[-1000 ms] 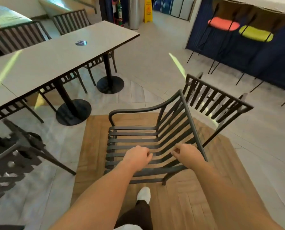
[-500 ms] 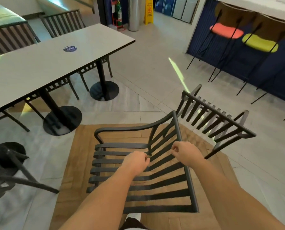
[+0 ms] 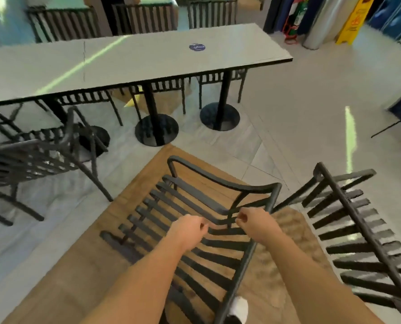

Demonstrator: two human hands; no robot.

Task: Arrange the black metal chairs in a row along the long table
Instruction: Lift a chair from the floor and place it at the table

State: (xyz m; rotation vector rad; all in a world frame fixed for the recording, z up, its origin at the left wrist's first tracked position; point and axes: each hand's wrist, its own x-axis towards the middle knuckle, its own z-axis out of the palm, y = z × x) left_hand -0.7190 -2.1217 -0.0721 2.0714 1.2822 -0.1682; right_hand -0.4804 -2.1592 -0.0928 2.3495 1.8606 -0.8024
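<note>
A black metal slatted chair [image 3: 195, 202] is tipped in front of me over a wooden floor patch. My left hand [image 3: 187, 230] and my right hand [image 3: 255, 222] are both closed on its slats near the middle. The long grey table [image 3: 134, 61] runs across the upper part of the view, on black pedestal bases. A second black chair [image 3: 358, 230] stands tilted to my right. A third black chair [image 3: 36, 164] stands at the left, near the table's front side.
Several black chairs [image 3: 145, 17] line the table's far side. Round pedestal bases [image 3: 157, 129] stand on the floor under the table. A yellow wet-floor sign [image 3: 351, 19] and a metal column [image 3: 321, 19] are at the back right. Open tile floor lies to the right.
My view has swung left, bringing the table square across the top. The held chair has turned with me, its seat now pointing toward the table, and both hands keep their hold.
</note>
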